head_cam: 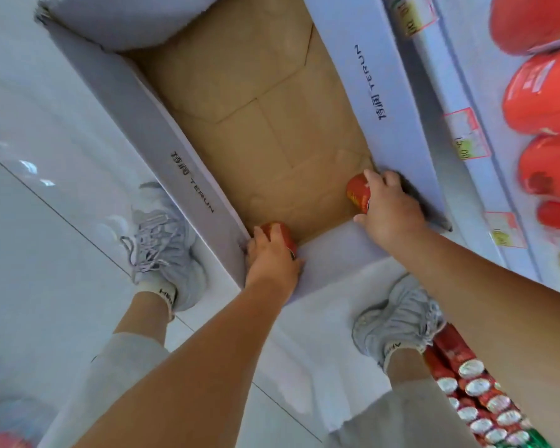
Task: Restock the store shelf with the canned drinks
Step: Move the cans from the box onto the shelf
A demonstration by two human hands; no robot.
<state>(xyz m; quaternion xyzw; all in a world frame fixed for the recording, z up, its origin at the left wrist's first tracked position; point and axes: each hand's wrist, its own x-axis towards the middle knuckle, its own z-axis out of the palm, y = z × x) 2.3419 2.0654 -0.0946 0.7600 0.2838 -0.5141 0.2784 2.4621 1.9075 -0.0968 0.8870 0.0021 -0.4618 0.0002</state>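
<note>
A large open cardboard box (191,176) with white outer flaps and a brown inside stands on the floor between my feet. My left hand (272,257) is closed around a red can (280,234) in the near left corner of the box. My right hand (390,208) grips a second red can (358,190) in the near right corner. The rest of the brown box floor shows no other cans. Rows of red cans with silver tops (479,399) stand on a low shelf at the lower right.
The white shelf unit (459,92) with price tags runs along the right, holding large red packs (543,92). My two grey sneakers (162,244) stand on the glossy white tile floor on either side of the box's near flap.
</note>
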